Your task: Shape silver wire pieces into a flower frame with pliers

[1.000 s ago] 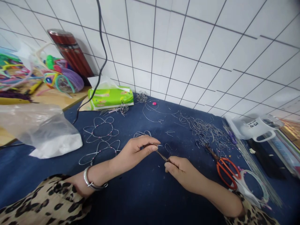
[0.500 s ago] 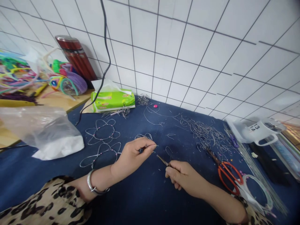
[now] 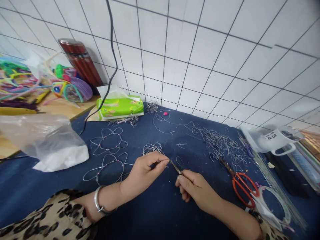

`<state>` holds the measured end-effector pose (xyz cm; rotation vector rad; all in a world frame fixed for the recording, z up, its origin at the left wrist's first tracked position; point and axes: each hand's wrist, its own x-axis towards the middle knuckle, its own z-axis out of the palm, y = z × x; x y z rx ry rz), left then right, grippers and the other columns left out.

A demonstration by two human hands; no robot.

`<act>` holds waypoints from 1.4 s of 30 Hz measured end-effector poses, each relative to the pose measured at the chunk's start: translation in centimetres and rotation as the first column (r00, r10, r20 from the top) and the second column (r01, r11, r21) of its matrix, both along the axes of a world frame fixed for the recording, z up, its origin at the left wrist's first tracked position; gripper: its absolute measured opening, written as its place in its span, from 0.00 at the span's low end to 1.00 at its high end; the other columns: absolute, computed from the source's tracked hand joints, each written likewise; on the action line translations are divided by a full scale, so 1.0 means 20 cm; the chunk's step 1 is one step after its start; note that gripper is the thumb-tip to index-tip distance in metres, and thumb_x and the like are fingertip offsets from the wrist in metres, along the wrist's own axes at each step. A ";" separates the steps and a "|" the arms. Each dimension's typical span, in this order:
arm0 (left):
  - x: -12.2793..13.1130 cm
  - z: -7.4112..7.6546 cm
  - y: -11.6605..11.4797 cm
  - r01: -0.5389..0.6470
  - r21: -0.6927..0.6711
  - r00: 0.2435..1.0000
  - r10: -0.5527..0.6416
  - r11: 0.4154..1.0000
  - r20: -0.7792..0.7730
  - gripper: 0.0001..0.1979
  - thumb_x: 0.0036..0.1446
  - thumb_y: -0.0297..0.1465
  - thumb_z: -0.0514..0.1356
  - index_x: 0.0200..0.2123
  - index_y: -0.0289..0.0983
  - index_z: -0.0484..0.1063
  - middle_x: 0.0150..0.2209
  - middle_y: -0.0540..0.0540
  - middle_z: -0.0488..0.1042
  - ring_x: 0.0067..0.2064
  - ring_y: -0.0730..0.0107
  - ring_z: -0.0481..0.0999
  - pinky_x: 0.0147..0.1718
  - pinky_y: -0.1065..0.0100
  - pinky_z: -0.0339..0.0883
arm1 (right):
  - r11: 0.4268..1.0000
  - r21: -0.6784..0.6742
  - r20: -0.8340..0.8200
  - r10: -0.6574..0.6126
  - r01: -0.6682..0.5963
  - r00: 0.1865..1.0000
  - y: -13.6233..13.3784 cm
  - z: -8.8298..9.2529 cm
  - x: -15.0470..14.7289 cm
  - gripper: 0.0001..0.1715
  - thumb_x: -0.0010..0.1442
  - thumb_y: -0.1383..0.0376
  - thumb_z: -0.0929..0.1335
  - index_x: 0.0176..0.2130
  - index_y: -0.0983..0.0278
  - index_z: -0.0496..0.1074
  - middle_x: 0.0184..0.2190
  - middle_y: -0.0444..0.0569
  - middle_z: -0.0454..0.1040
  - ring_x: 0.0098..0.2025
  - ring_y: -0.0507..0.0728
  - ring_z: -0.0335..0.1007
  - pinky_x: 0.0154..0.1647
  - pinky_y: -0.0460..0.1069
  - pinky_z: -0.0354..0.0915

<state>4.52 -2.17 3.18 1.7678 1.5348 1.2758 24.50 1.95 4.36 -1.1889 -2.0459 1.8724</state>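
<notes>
My left hand (image 3: 143,173) is closed in a pinch on a thin piece of wire (image 3: 165,161) over the blue cloth (image 3: 155,206). My right hand (image 3: 193,190) is closed around slim pliers (image 3: 175,167), whose tip points up and left and meets the wire at my left fingertips. A small bundle of bent wire loops (image 3: 152,148) lies just beyond my left hand. Two wire flower shapes with pink beads (image 3: 108,141) (image 3: 107,165) lie to the left of it.
Orange-handled scissors (image 3: 240,185) and a heap of loose wire pieces (image 3: 220,141) lie to the right. A white mug (image 3: 277,140), a green tissue pack (image 3: 120,106), a clear plastic bag (image 3: 47,140), a red flask (image 3: 80,61) and a hanging black cable (image 3: 111,63) surround the work spot.
The pliers' tip has come back up to the wire at my left fingertips after being apart half a second ago. Both hands have shifted slightly lower in view.
</notes>
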 end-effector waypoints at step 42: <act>-0.01 -0.02 0.00 0.068 -0.025 0.998 -0.068 0.997 0.009 0.07 0.59 0.29 0.53 0.34 0.36 0.71 0.27 0.50 0.70 0.28 0.76 0.69 0.29 0.71 0.64 | 0.964 0.262 0.066 0.033 -0.049 0.997 0.00 0.02 -0.01 0.21 0.62 0.54 0.57 0.30 0.65 0.66 0.21 0.40 0.59 0.24 0.47 0.55 0.25 0.43 0.54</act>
